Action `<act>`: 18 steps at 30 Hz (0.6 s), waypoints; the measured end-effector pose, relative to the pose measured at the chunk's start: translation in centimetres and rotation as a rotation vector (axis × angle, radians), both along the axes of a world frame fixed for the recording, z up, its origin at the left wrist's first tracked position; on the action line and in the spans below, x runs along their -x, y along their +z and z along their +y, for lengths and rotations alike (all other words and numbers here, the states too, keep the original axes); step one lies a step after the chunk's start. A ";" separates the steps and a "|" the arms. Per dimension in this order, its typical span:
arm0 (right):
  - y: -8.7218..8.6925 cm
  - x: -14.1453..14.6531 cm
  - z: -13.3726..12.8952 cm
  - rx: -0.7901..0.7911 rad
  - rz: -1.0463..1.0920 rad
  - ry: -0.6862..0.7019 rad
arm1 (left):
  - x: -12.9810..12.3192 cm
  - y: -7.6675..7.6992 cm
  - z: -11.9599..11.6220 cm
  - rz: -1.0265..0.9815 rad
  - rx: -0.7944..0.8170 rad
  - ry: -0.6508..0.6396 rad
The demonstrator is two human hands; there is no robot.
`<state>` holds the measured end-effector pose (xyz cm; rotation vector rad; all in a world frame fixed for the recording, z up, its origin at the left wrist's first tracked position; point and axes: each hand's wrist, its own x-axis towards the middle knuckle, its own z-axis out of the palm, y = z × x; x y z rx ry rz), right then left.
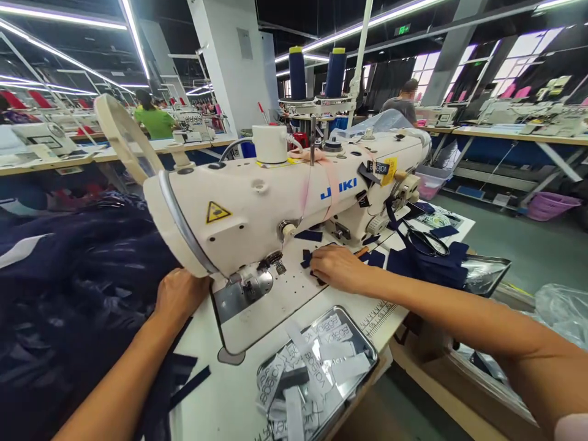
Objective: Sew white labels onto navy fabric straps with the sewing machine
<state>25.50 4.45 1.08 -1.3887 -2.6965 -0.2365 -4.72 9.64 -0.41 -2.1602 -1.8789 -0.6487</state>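
A white sewing machine (239,202) with blue lettering stands across the table. My right hand (337,267) rests on the machine bed (275,300), right of the needle area, its fingers bent down over small dark navy fabric pieces (306,258); what its fingertips hold, if anything, is hidden. At the left end of the machine head is my left hand (181,294), fingers curled and partly hidden behind the head, beside a large heap of dark navy fabric (82,294). A metal tray (374,352) of printed white labels (316,367) lies in front of the bed.
Black-handled scissors (427,241) lie on navy fabric at the right, near a second metal tray (489,272). Navy thread cones (335,73) stand behind the machine. Clear plastic bags (565,312) are at the lower right. Two people sit farther back among other machines.
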 end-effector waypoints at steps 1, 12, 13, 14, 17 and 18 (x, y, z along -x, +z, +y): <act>-0.1 -0.8 -0.4 0.010 0.008 -0.008 | -0.1 0.1 -0.5 0.015 0.021 0.011; 0.6 -0.5 -6.3 0.137 0.209 0.276 | -1.1 -0.4 -7.3 -0.257 -0.051 0.035; 0.6 0.5 -7.0 0.181 0.210 0.322 | -1.3 -0.5 -7.8 -0.286 -0.047 0.037; 0.7 1.5 -7.6 0.218 0.198 0.351 | -1.5 -0.6 -8.3 -0.309 -0.043 0.037; 0.4 4.0 -9.0 0.278 0.120 0.325 | -2.0 -0.8 -9.5 -0.357 -0.013 0.016; 0.3 4.6 -9.3 0.287 0.095 0.297 | -2.1 -0.9 -9.8 -0.373 -0.003 0.008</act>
